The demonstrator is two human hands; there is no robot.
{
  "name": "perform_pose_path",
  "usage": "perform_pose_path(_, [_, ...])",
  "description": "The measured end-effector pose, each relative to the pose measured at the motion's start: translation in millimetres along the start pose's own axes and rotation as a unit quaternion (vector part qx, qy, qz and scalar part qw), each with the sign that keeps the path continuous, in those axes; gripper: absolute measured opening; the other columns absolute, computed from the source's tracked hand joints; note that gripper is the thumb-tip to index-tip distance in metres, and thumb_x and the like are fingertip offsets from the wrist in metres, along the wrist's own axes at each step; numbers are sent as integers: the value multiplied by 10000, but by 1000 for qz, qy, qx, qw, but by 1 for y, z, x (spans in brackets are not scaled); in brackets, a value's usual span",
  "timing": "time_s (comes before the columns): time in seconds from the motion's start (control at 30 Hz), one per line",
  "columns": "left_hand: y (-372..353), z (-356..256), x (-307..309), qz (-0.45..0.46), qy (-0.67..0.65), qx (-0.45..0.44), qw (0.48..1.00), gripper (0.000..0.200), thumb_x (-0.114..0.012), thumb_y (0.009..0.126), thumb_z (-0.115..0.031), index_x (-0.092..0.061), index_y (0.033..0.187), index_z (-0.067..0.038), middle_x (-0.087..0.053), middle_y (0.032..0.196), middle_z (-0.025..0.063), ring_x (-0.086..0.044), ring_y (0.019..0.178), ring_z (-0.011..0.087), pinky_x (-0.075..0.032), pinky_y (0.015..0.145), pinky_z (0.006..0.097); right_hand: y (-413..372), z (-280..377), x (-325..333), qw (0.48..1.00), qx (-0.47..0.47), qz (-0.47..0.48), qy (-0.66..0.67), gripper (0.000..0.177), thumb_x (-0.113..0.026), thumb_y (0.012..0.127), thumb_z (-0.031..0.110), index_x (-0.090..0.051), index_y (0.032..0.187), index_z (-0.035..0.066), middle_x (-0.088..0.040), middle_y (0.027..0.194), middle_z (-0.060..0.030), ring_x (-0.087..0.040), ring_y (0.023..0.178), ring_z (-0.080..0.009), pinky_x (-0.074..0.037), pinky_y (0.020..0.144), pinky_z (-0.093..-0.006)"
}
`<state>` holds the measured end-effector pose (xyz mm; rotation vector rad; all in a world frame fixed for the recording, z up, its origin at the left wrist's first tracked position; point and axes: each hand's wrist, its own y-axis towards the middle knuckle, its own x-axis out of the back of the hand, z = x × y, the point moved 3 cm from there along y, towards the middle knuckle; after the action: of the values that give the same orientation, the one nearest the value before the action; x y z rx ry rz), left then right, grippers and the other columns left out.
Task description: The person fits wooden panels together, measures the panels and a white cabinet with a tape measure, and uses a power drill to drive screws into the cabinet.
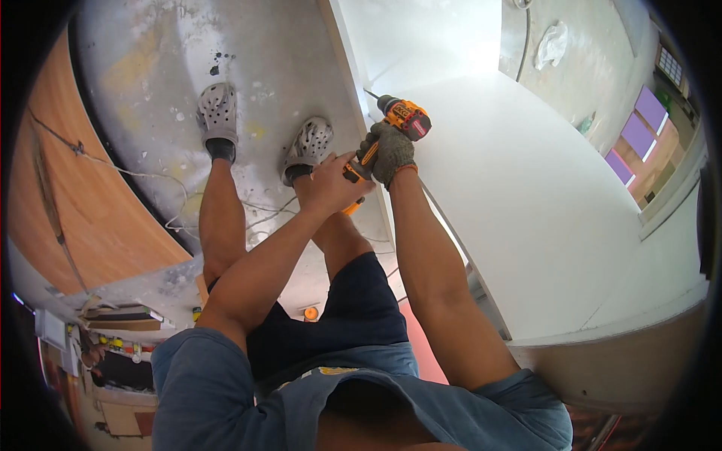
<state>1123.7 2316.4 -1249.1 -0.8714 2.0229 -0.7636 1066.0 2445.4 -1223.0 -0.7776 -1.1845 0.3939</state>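
Note:
An orange and black cordless drill (404, 119) points up and to the left, its bit close to the inner side of a white panel edge (352, 75). My right hand (392, 152), in a grey knitted glove, is wrapped round the drill's upper handle. Lower down, my bare left hand (331, 184) is closed on the base of the drill near the battery. A wide white panel (526, 188) lies to the right of my hands, joined to another upright white panel (429, 34) at the top.
My feet in grey perforated clogs (218, 109) stand on a stained concrete floor (150, 68). A pale cord (150, 174) crosses the floor. An orange-brown wooden sheet (90, 203) lies at the left. Crumpled plastic (552, 45) and purple panels (639, 135) are at the right.

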Motion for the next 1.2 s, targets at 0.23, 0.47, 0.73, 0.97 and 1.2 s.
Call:
perform_pose_path(0.23, [-3, -6, 11, -5, 76, -19, 997, 874, -788, 563, -403, -473, 1334, -141, -385, 1377, 263, -379, 1282, 394, -354, 1033, 451, 5, 0, -9, 999, 0, -6, 41, 65, -536, 808, 79, -472, 809, 87, -481, 622, -47, -508, 510, -192, -465, 487, -365])
perform_pose_path(0.47, [0, -6, 17, -11, 84, -10, 996, 811, -762, 579, -341, -489, 1321, -161, -395, 1375, 241, -378, 1283, 376, -376, 1018, 460, 2, -2, -16, 998, -12, -26, 64, 58, -523, 806, 66, -471, 791, 86, -485, 621, -51, -508, 511, -192, -458, 486, -363])
perform_pose_path(0.73, [9, 0, 21, -4, 83, 9, 997, 794, -759, 557, -287, -510, 1299, -155, -390, 1388, 222, -351, 1292, 392, -375, 1022, 460, 5, -7, -23, 997, 64, 18, -30, 56, -533, 820, 102, -479, 811, 90, -485, 626, -49, -507, 525, -194, -463, 507, -351])
perform_pose_path(0.97, [15, 4, 41, 24, 125, 72, 989, 783, -756, 547, -239, -521, 1293, -216, -351, 1437, 146, -290, 1319, 405, -358, 1013, 551, 7, -26, -39, 996, 12, -28, 82, 50, -520, 821, 102, -480, 848, 86, -496, 666, -58, -515, 552, -195, -466, 513, -352])
perform_pose_path(1.2, [20, 5, 45, 62, 126, 79, 987, 809, -752, 547, -239, -501, 1316, -218, -326, 1457, 106, -276, 1320, 396, -347, 1012, 567, 14, -22, -42, 998, 43, -26, 31, 61, -530, 813, 110, -478, 792, 85, -479, 635, -57, -505, 549, -192, -462, 515, -348])
